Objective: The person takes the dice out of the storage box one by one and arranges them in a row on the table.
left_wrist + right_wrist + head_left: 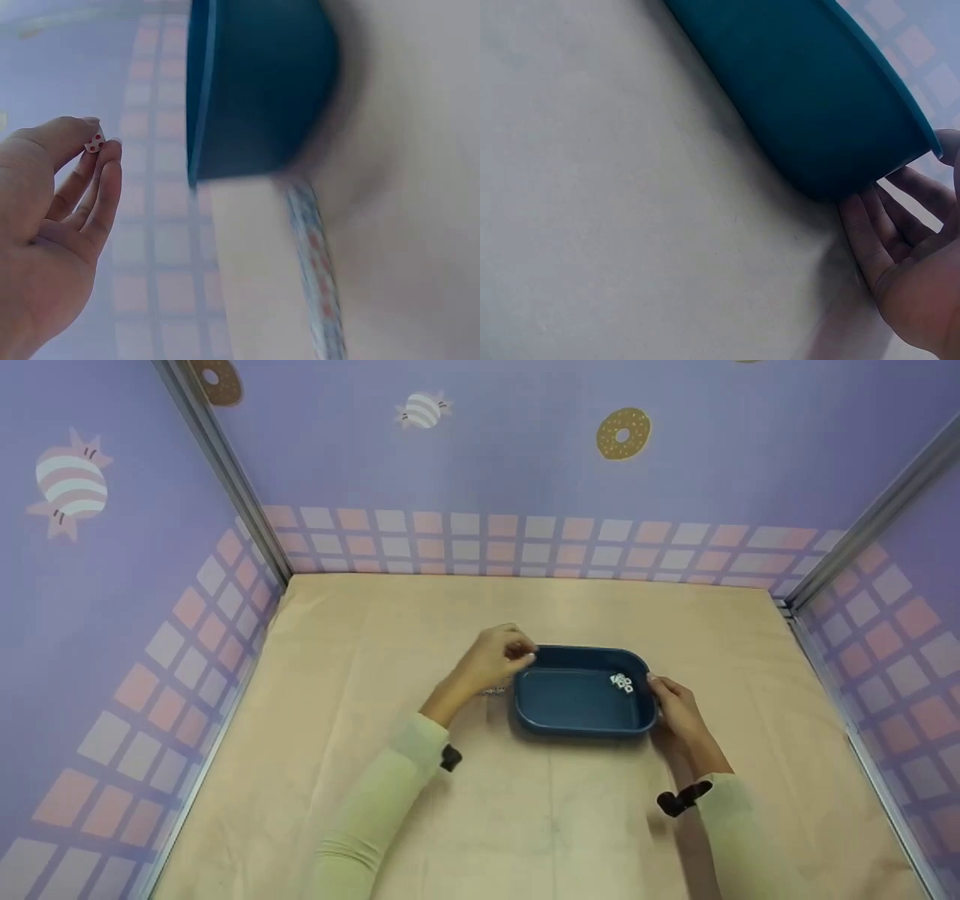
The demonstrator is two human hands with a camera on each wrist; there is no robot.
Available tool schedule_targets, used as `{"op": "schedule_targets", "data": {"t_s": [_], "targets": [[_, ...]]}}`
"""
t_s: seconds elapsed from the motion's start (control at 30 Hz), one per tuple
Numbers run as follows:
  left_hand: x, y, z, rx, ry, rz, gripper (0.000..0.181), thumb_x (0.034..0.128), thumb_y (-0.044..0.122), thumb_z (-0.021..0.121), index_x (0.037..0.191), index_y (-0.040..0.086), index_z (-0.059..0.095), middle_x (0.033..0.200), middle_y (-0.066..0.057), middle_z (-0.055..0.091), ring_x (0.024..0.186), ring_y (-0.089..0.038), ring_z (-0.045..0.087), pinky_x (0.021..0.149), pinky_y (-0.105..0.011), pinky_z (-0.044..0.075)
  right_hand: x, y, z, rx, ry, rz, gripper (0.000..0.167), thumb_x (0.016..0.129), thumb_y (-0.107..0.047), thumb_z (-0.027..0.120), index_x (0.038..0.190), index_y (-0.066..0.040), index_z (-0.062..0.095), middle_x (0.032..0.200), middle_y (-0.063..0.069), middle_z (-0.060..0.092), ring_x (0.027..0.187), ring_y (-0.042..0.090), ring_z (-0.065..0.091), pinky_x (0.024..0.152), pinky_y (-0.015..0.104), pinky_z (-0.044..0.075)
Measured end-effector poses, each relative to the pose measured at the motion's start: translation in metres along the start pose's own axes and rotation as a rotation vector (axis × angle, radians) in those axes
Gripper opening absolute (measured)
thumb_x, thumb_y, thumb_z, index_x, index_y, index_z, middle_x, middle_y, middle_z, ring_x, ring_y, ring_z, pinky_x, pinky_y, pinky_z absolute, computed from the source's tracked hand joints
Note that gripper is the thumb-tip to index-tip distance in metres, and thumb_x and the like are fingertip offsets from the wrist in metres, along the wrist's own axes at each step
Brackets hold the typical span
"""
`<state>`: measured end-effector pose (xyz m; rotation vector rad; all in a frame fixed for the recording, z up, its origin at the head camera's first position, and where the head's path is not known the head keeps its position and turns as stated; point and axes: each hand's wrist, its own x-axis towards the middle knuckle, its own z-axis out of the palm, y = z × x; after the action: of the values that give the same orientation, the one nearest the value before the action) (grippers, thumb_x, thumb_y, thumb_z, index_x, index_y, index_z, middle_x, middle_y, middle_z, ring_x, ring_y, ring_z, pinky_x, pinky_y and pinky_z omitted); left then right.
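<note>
Thumb and fingertips of the left hand meet in a narrow pinch on one die, a small white piece with round red dots on the sides that show. That hand is at the far left corner of the tray. The right hand grips the tray's right end, thumb at the rim and fingers against the outer wall near the base.

The tray is deep blue, a rounded rectangle with a smooth, slightly glossy floor and upright walls. Inside, near the right end, small white pieces sit bunched together; their markings are too small to make out. Just outside the left end, partly behind the left forearm, runs a straight row of whitish pieces, blurred, with reddish and darker spots.

All this lies on a cream-covered table, the tray a little right of centre and well apart from the table's far edge. Beyond that edge rises a purple wall printed with sweets, doughnuts and pink and white squares.
</note>
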<state>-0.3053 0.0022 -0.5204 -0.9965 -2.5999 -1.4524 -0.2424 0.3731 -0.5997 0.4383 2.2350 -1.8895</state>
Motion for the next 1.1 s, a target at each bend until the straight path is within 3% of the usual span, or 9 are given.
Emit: {"op": "schedule_targets", "data": {"t_s": [0.1,0.3,0.37,0.5,0.63,0.83,1.1], "targets": [[-0.016,-0.017,-0.019,0.03,0.02,-0.037,0.013,0.095,0.002,0.077,0.107,-0.004,0.077,0.103,-0.013,0.07,0.096,-0.025,0.072,0.088,-0.033,0.061,-0.001,0.0,0.001,-0.008,0.007,-0.011,0.069,0.11,-0.051,0.051,0.156,0.001,0.048,0.16,0.02,0.046,0.14,0.026,0.047,0.1,0.024,0.05],[-0.049,-0.049,-0.045,0.129,0.011,-0.129,0.019,0.0978,0.003,0.075,0.116,0.0,0.073,0.107,-0.013,0.071,0.099,-0.026,0.07,0.091,-0.046,0.06,-0.001,-0.001,0.0,-0.023,0.004,-0.022,0.071,0.111,-0.051,0.051,0.156,0.003,0.045,0.162,0.022,0.043,0.15,0.032,0.04,0.122,0.043,0.035],[-0.058,-0.058,-0.051,0.155,-0.002,-0.159,0.024,0.098,0.002,0.074,0.122,-0.002,0.07,0.108,-0.012,0.071,0.1,-0.026,0.07,0.092,-0.045,0.06,-0.001,-0.001,0.0,-0.034,0.004,-0.026,0.071,0.111,-0.051,0.05,0.155,0.003,0.046,0.161,0.022,0.044,0.149,0.032,0.04,0.123,0.045,0.033],[-0.074,-0.07,-0.06,0.198,-0.013,-0.202,0.032,0.0981,0.0,0.074,0.129,-0.005,0.066,0.108,-0.011,0.07,0.101,-0.024,0.069,0.092,-0.042,0.059,0.001,-0.002,0.001,-0.043,0.008,-0.031,0.068,0.111,-0.051,0.05,0.151,0.004,0.051,0.157,0.021,0.048,0.143,0.029,0.045,0.117,0.04,0.039],[-0.085,-0.076,-0.065,0.24,-0.023,-0.234,0.035,0.0977,-0.001,0.074,0.132,-0.004,0.065,0.109,-0.01,0.069,0.101,-0.023,0.068,0.091,-0.038,0.058,0.003,-0.002,0.001,-0.048,0.01,-0.016,0.067,0.111,-0.051,0.05,0.152,0.002,0.05,0.159,0.02,0.047,0.143,0.028,0.045,0.114,0.037,0.042],[-0.096,-0.078,-0.069,0.266,-0.089,-0.282,0.037,0.097,-0.006,0.07,0.133,-0.002,0.065,0.111,-0.01,0.07,0.104,-0.025,0.068,0.093,-0.038,0.058,0.0,-0.001,-0.001,-0.095,0.002,-0.045,0.072,0.111,-0.052,0.048,0.158,0.002,0.044,0.162,0.023,0.042,0.15,0.035,0.039,0.126,0.047,0.028],[-0.1,-0.082,-0.063,0.276,-0.116,-0.268,0.036,0.0965,-0.005,0.073,0.132,-0.002,0.065,0.11,-0.009,0.07,0.102,-0.024,0.067,0.092,-0.039,0.058,-0.002,0.0,-0.001,-0.124,0.012,-0.071,0.07,0.111,-0.052,0.048,0.153,0.003,0.049,0.16,0.024,0.045,0.151,0.038,0.039,0.127,0.049,0.026]]}}
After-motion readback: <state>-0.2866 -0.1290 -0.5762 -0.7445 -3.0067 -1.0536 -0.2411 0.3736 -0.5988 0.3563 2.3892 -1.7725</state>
